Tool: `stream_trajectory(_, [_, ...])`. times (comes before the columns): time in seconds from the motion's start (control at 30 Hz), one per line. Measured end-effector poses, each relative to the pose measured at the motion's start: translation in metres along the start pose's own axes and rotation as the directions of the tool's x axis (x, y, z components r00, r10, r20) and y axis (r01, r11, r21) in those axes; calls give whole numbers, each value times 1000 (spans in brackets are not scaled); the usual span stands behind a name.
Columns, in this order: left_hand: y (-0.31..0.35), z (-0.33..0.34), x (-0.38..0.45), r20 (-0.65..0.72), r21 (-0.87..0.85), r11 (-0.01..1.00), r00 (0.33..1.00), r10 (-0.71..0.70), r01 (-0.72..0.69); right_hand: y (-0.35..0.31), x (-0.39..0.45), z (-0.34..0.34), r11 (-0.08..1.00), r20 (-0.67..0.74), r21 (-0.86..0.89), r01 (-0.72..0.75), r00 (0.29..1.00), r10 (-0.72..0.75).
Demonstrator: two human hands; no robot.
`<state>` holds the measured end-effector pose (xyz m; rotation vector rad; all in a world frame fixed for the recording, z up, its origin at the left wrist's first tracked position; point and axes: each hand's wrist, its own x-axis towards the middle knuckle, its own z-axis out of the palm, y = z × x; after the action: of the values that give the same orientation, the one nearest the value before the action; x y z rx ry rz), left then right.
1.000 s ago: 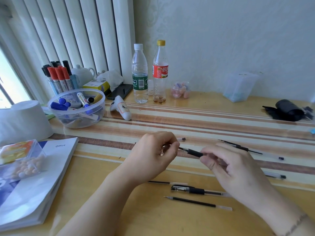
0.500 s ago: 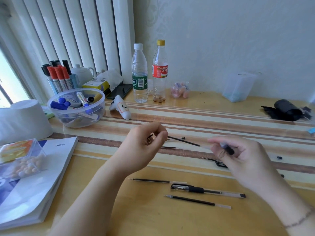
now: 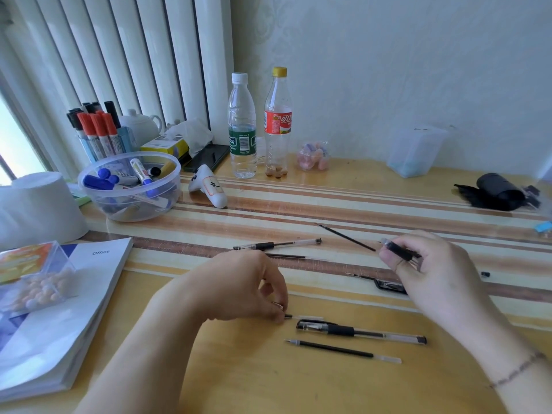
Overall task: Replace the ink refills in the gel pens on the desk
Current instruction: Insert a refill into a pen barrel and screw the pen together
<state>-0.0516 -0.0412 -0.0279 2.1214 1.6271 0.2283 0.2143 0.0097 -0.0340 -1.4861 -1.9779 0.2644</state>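
- The refills are thin plastic tubes, so I judge them very light, a little springy and quick to roll on the smooth counter [image 3: 343, 180]; the fine metal tip is the delicate end, so a pinch on the tube near mid-length looks safest.
- The pen barrels are clear, hard plastic, likely slick; the black rubber grip sleeve is the surest place to take hold.
- Left hand [image 3: 239, 288]: fingers curled down, fingertips pinching the end of a thin refill [image 3: 301, 317] that lies on the counter just above the capped gel pen [image 3: 361, 331].
- Right hand [image 3: 433, 273]: raised off the counter, fingers curled round a pen barrel [image 3: 398, 251] by its black grip section; a thin dark refill [image 3: 346, 237] slants up and left from its near end, whether seated or only resting there I cannot tell.
- Another loose refill [image 3: 343, 351] lies nearest the person; a further uncapped pen [image 3: 277, 244] lies beyond the left hand, with a refill just beside it.
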Motion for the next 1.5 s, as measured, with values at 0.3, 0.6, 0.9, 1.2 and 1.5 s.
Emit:
stream_trajectory(0.3, [-3, -2, -1, -35, 136, 990, 999, -23, 28, -6, -9, 10, 997, 164, -65, 44, 986, -33])
stream_trajectory(0.6, [-2, 3, -5, 16, 235, 971, 999, 31, -34, -14, -12, 10, 988, 175, -147, 54, 984, -28])
stream_trajectory(0.9, [-13, -12, -6, -253, 128, 991, 965, 64, -32, -34, -23, 24, 969, 310, -176, 173, 944, -112])
stream_trajectory(1.2, [-5, 1, 4, -246, 184, 982, 966, 81, -35, -43, -25, 25, 948, 376, -214, 237, 915, -144])
stream_trajectory(1.5, [-1, 7, 7, -271, 121, 991, 958, 92, -61, -18, -19, 5, 980, 279, -104, 172, 950, -137])
